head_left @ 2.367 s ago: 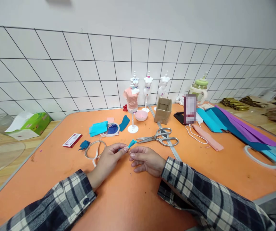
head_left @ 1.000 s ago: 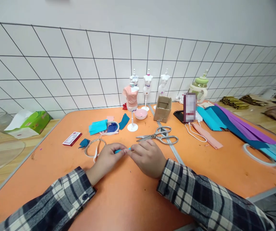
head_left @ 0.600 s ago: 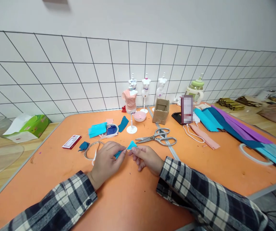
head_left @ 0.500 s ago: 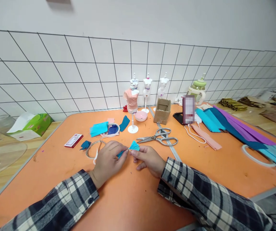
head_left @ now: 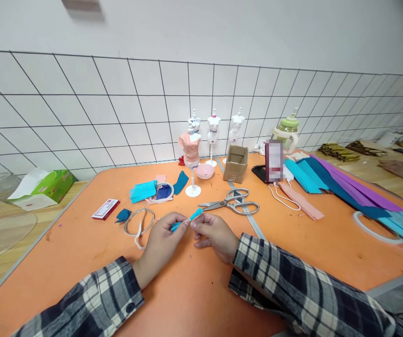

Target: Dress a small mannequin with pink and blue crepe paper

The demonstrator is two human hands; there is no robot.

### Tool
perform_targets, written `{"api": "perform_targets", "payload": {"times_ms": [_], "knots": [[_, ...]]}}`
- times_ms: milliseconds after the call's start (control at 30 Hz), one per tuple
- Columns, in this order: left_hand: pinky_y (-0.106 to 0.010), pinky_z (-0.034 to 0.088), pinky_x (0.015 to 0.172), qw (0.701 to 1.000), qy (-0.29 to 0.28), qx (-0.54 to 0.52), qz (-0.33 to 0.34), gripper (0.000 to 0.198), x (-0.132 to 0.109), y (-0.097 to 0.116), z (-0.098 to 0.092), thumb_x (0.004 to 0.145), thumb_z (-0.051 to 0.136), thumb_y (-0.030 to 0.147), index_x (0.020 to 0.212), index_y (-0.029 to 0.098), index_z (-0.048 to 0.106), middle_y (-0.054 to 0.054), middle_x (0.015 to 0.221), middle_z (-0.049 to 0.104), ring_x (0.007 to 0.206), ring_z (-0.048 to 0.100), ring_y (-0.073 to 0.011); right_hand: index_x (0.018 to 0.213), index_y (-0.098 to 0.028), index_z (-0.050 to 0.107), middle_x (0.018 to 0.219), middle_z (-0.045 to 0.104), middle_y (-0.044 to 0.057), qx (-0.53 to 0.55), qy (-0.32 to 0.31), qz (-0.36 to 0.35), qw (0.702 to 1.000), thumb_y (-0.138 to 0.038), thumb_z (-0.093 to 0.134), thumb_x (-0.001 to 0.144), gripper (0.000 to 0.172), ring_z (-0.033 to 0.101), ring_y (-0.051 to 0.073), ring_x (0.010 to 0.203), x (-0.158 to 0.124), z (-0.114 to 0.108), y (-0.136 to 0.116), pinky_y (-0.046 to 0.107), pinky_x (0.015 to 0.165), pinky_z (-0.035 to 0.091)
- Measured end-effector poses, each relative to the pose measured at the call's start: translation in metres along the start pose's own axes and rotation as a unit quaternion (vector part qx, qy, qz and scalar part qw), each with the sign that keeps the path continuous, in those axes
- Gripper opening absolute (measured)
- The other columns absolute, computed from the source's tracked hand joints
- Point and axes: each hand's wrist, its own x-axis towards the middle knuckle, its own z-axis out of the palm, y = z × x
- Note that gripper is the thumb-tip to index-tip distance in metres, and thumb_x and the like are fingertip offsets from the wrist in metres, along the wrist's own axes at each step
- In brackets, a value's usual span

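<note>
My left hand [head_left: 162, 241] and my right hand [head_left: 212, 234] meet over the orange table [head_left: 187, 290], both pinching a small folded teal paper piece [head_left: 191, 218]. Its light end sticks up to the right between my fingertips. Steel scissors [head_left: 231, 204] lie just beyond my right hand. A loop of white tape [head_left: 138, 221] rests to the left of my left hand.
Small dress-form mannequins [head_left: 190, 150] stand at the back, with a pink bowl [head_left: 204, 171] and a cardboard box [head_left: 235, 163]. Teal scraps [head_left: 143, 190] and a red card [head_left: 105, 208] lie left. Crepe paper strips [head_left: 345, 187], a phone [head_left: 274, 161] and a tape ring [head_left: 373, 229] lie right. A tissue box [head_left: 43, 187] sits far left.
The teal piece was fanned open at its tip half a second ago; now it is pressed narrow between my fingers. Both hands stay together at the same spot.
</note>
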Motion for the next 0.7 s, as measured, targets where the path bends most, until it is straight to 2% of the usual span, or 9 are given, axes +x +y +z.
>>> {"api": "perform_targets", "payload": {"times_ms": [100, 233, 367, 433, 500, 633, 700], "knots": [[-0.029, 0.046, 0.070, 0.992, -0.043, -0.104, -0.062, 0.024, 0.001, -0.009, 0.002, 0.083, 0.062, 0.040, 0.079, 0.018, 0.070, -0.002, 0.076, 0.069, 0.073, 0.060, -0.0178, 0.075, -0.017, 0.056, 0.069, 0.051, -0.004, -0.010, 0.008, -0.009, 1.000, -0.051, 0.082, 0.058, 0.046, 0.050, 0.009, 0.063, 0.001, -0.001, 0.000, 0.022, 0.054, 0.050], [-0.032, 0.046, 0.076, 0.960, -0.097, -0.228, -0.130, 0.030, 0.003, -0.023, 0.001, 0.077, 0.071, 0.045, 0.085, 0.017, 0.075, -0.006, 0.082, 0.072, 0.078, 0.060, -0.0195, 0.074, -0.017, 0.055, 0.069, 0.052, -0.003, -0.050, 0.017, -0.029, 0.998, -0.049, 0.078, 0.063, 0.041, 0.050, 0.009, 0.061, 0.004, -0.003, 0.003, 0.022, 0.052, 0.050], [-0.032, 0.045, 0.078, 0.945, -0.142, -0.253, -0.153, 0.030, 0.004, -0.027, -0.002, 0.076, 0.074, 0.046, 0.082, 0.017, 0.077, -0.006, 0.084, 0.073, 0.080, 0.059, -0.0190, 0.073, -0.018, 0.052, 0.062, 0.045, -0.006, -0.122, 0.037, -0.059, 0.990, -0.045, 0.073, 0.067, 0.034, 0.043, 0.008, 0.053, 0.007, -0.006, 0.004, 0.021, 0.043, 0.048], [-0.031, 0.045, 0.074, 0.942, -0.145, -0.259, -0.155, 0.029, 0.004, -0.026, -0.004, 0.076, 0.074, 0.046, 0.080, 0.017, 0.077, -0.005, 0.080, 0.071, 0.076, 0.057, -0.0178, 0.074, -0.020, 0.049, 0.060, 0.041, -0.008, -0.158, 0.052, -0.082, 0.983, -0.043, 0.073, 0.067, 0.034, 0.038, 0.007, 0.050, 0.008, -0.008, 0.004, 0.020, 0.037, 0.043], [-0.030, 0.045, 0.071, 0.936, -0.147, -0.281, -0.154, 0.028, 0.005, -0.026, -0.005, 0.076, 0.074, 0.045, 0.077, 0.017, 0.076, -0.005, 0.074, 0.068, 0.072, 0.056, -0.0171, 0.080, -0.020, 0.051, 0.064, 0.044, -0.007, -0.165, 0.045, -0.091, 0.981, -0.042, 0.075, 0.065, 0.036, 0.039, 0.008, 0.051, 0.009, -0.010, 0.003, 0.019, 0.036, 0.040], [-0.030, 0.047, 0.067, 0.895, -0.189, -0.364, -0.176, 0.026, 0.005, -0.022, -0.007, 0.073, 0.075, 0.041, 0.073, 0.015, 0.073, -0.007, 0.072, 0.065, 0.071, 0.056, -0.0177, 0.113, -0.020, 0.056, 0.092, 0.059, 0.001, -0.116, -0.033, -0.080, 0.989, -0.039, 0.078, 0.065, 0.057, 0.055, 0.011, 0.068, 0.008, -0.012, 0.003, 0.021, 0.050, 0.046], [-0.030, 0.047, 0.067, 0.881, -0.202, -0.387, -0.182, 0.026, 0.004, -0.019, -0.006, 0.074, 0.075, 0.041, 0.073, 0.015, 0.071, -0.007, 0.073, 0.064, 0.071, 0.056, -0.0172, 0.115, -0.020, 0.057, 0.098, 0.061, 0.003, -0.103, -0.051, -0.098, 0.988, -0.039, 0.081, 0.064, 0.059, 0.060, 0.013, 0.078, 0.009, -0.013, 0.004, 0.024, 0.062, 0.050]]}}
